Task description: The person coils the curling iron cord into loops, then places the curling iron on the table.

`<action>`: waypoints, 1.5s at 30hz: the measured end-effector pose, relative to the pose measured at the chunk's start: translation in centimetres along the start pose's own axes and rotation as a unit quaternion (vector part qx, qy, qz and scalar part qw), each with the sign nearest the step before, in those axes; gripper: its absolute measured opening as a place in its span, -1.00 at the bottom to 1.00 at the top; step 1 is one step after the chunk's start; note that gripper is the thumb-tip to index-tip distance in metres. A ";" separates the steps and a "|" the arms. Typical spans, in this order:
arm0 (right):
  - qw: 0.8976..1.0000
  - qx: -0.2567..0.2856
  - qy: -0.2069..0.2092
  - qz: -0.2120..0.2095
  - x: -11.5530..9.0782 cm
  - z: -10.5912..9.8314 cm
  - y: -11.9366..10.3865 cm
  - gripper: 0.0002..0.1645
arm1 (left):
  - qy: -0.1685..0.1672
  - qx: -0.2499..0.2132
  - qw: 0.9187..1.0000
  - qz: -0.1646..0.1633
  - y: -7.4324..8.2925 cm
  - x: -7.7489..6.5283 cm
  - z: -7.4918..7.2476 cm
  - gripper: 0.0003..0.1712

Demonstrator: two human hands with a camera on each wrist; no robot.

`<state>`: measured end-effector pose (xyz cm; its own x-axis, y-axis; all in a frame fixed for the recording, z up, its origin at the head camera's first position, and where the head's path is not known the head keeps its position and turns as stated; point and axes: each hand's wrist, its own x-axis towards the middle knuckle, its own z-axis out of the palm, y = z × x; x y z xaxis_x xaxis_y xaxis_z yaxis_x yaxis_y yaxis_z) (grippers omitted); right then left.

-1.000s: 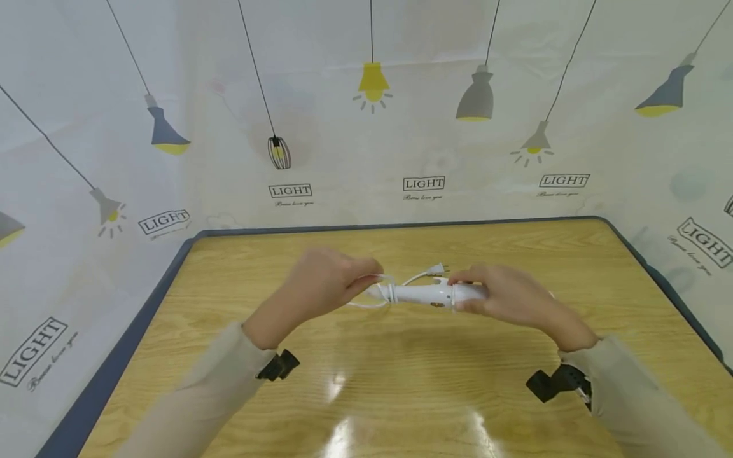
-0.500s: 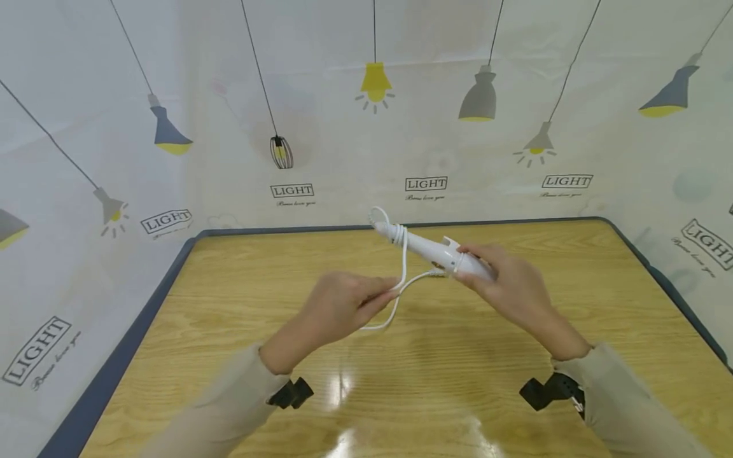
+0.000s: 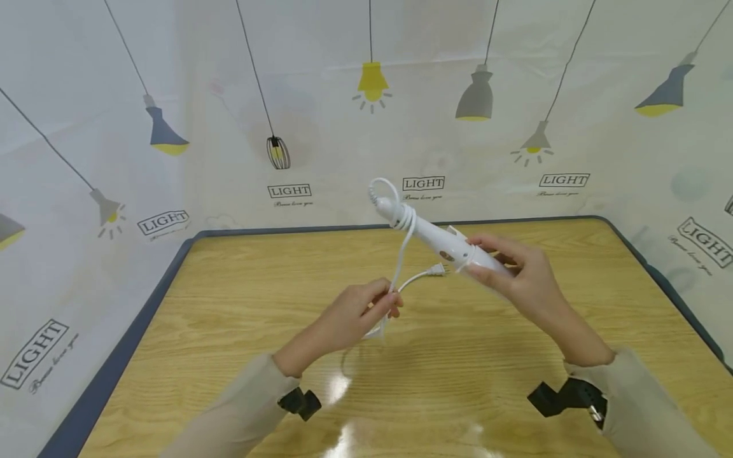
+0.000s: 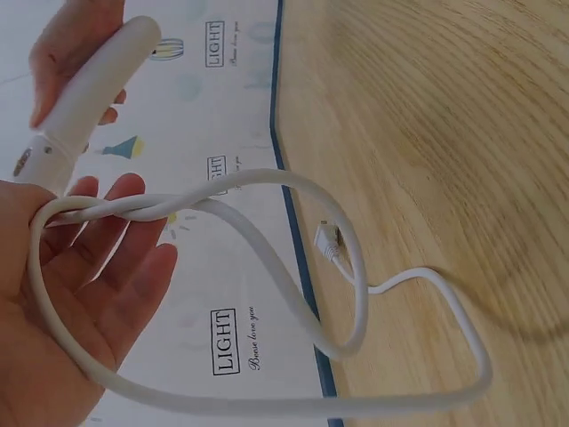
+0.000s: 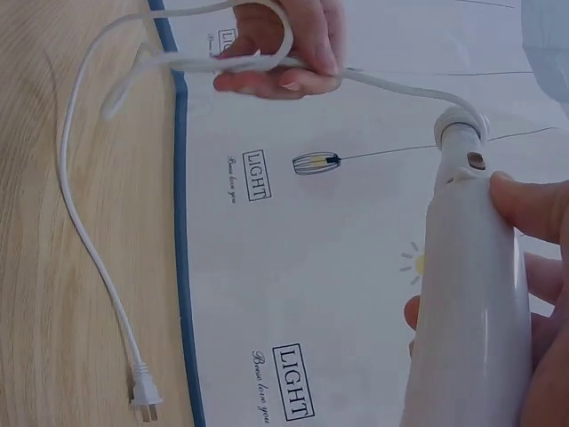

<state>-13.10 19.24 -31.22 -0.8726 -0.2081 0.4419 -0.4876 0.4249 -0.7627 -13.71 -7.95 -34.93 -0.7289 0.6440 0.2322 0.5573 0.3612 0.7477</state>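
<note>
A white corded wand that looks like a curling iron [image 3: 433,235] is held up above the table, tilted with its cord end up and to the left. My right hand [image 3: 529,273] grips its thicker end, thumb and fingers round the body, also seen in the right wrist view. Several turns of the white cord [image 3: 401,251] wrap the narrow end. Lower down, my left hand [image 3: 357,312] pinches the cord with its thumb against the fingers; loops of cord [image 4: 276,405] hang from it in the left wrist view. The two-pin plug [image 3: 437,270] is at the cord's free end.
The wood-grain table [image 3: 258,273] has a dark blue edge [image 3: 343,228] along its far side. Behind it and at both sides stands a pale backdrop [image 3: 332,83] printed with hanging lamps. A black strap device sits on each wrist.
My right hand has raised the curling iron from nearly level to tilted, cord end up. The left hand has come down and nearer, drawing out a length of cord from the wrapped end.
</note>
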 end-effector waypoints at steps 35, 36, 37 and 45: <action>0.962 0.257 -0.061 -0.069 -1.7 -1.4 1.1 -0.53 | -0.092 -0.193 0.974 -0.070 -6.3 0.9 -3.5 -0.75; 0.960 0.266 -0.055 -0.067 -1.8 -1.5 1.3 -0.54 | -0.096 -0.199 0.973 -0.065 -6.5 0.6 -3.6 -0.72; 0.958 0.276 -0.049 -0.067 -1.8 -1.6 1.4 -0.56 | -0.098 -0.203 0.973 -0.057 -6.7 0.4 -3.7 -0.64; 0.948 0.307 -0.045 -0.071 -1.6 -2.5 2.5 -0.55 | -0.099 -0.308 0.946 0.012 -7.8 -0.7 -4.3 -0.42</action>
<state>-12.82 22.86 -32.67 -0.7821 -0.3101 0.5405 -0.5021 -0.2002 -0.8413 -19.30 -14.15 -38.23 -0.5959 0.7831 0.1783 0.1906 -0.0778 0.9786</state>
